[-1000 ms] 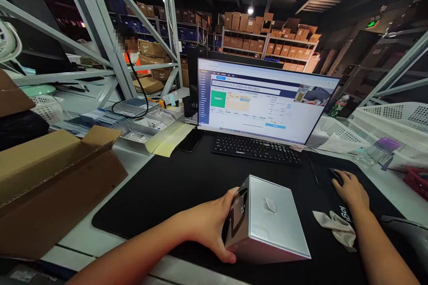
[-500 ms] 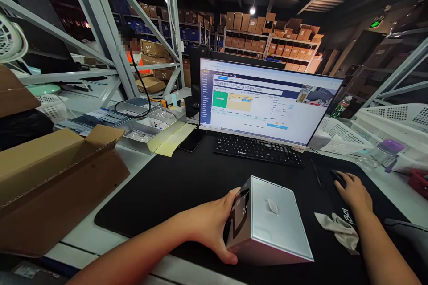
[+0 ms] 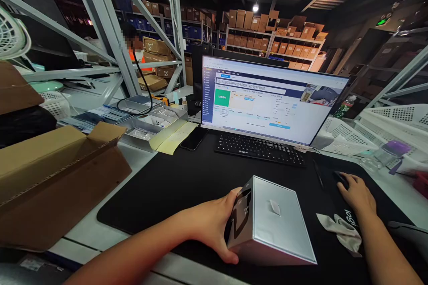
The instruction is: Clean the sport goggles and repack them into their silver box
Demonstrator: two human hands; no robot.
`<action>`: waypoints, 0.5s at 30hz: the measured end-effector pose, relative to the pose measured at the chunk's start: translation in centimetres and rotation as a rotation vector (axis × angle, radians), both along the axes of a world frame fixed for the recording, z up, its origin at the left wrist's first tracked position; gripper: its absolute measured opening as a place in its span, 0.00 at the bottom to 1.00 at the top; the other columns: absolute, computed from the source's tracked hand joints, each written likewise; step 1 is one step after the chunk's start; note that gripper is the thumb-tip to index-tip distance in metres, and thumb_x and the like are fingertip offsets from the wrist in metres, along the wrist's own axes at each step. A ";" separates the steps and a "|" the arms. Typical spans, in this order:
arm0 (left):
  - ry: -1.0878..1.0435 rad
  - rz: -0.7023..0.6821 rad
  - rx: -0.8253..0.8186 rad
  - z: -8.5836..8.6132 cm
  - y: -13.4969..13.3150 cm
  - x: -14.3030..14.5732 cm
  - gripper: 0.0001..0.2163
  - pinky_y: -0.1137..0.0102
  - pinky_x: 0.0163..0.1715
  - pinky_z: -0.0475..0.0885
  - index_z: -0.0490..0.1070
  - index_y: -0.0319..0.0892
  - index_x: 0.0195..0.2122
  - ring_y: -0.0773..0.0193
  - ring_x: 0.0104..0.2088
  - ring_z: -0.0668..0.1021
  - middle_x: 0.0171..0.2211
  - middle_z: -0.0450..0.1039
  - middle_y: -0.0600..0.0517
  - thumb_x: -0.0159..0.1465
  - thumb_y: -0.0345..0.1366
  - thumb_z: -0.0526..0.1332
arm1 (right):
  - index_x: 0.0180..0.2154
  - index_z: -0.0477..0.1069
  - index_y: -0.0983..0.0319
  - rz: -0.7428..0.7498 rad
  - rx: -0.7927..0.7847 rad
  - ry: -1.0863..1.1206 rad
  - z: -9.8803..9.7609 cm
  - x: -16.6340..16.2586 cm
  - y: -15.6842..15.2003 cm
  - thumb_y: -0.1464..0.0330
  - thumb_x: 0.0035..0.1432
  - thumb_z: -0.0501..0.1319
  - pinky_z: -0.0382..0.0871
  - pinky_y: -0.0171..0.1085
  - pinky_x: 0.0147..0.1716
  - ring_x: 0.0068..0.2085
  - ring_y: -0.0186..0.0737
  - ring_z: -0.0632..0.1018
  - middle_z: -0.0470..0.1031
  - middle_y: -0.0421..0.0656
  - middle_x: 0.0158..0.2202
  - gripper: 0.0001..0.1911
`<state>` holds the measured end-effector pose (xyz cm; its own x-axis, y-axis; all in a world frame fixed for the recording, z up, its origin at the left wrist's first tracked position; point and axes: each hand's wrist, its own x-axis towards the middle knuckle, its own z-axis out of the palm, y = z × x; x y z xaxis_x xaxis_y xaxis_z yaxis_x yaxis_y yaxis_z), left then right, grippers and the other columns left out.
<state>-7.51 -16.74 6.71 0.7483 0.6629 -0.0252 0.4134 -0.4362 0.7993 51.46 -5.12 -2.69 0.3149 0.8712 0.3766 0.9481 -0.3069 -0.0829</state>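
Observation:
My left hand (image 3: 219,225) grips the left side of a white product box (image 3: 281,222) standing on the black desk mat (image 3: 160,196). A dark device is printed on the box's left face, and a small tab sticks up from its top. On the right, my right hand (image 3: 357,191) is closed over a dark computer mouse (image 3: 342,180), most of which it hides. A crumpled pale cloth (image 3: 343,234) lies between the box and my right forearm. Beyond the box are a black keyboard (image 3: 259,149) and a lit monitor (image 3: 267,98) with a green block on its screen.
An open cardboard carton (image 3: 60,191) stands at the left. Behind it is a grey compartment tray (image 3: 157,127) with small parts, beside yellow paper (image 3: 177,137) and a phone (image 3: 194,138). White perforated baskets (image 3: 397,120) are at the right. A person in orange (image 3: 142,60) is in the background.
The view has shifted slightly. Both hands stay where they were, the left on the box and the right on the mouse.

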 end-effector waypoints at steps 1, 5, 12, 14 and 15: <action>0.006 0.001 0.001 0.0 0.0 0.0 0.62 0.56 0.59 0.70 0.41 0.45 0.69 0.42 0.60 0.72 0.66 0.60 0.38 0.38 0.45 0.78 | 0.60 0.70 0.55 0.001 0.007 0.001 -0.1 0.0 0.0 0.52 0.63 0.49 0.74 0.55 0.49 0.52 0.62 0.77 0.68 0.52 0.60 0.30; 0.038 0.006 0.003 -0.1 0.0 0.0 0.64 0.55 0.60 0.70 0.37 0.44 0.71 0.40 0.61 0.71 0.68 0.57 0.36 0.38 0.45 0.77 | 0.60 0.70 0.56 -0.003 0.025 -0.002 -0.2 0.1 0.2 0.53 0.63 0.50 0.73 0.53 0.50 0.53 0.60 0.77 0.68 0.52 0.60 0.29; 0.059 0.008 0.011 -0.2 0.0 0.0 0.65 0.54 0.61 0.69 0.36 0.41 0.72 0.39 0.62 0.70 0.69 0.55 0.34 0.39 0.46 0.77 | 0.59 0.71 0.57 -0.014 0.036 0.005 0.2 -0.4 0.1 0.54 0.63 0.51 0.72 0.51 0.52 0.54 0.58 0.76 0.68 0.52 0.59 0.28; 0.069 0.014 0.003 -0.2 0.1 0.0 0.66 0.54 0.60 0.70 0.36 0.41 0.72 0.39 0.62 0.70 0.69 0.55 0.33 0.38 0.46 0.78 | 0.60 0.71 0.57 -0.019 0.028 0.011 0.3 -0.5 0.0 0.54 0.63 0.51 0.72 0.51 0.52 0.54 0.58 0.76 0.68 0.52 0.59 0.28; 0.069 0.014 0.002 -0.3 0.1 0.0 0.66 0.54 0.60 0.70 0.35 0.41 0.72 0.39 0.62 0.70 0.69 0.54 0.33 0.38 0.46 0.78 | 0.60 0.70 0.56 -0.024 0.015 0.015 0.3 -0.5 0.0 0.54 0.63 0.51 0.72 0.51 0.51 0.54 0.58 0.76 0.68 0.51 0.59 0.28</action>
<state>-7.52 -16.67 6.45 0.7354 0.6734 -0.0756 0.4737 -0.4312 0.7679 50.96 -5.09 -2.37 0.3415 0.8575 0.3847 0.9391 -0.3285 -0.1014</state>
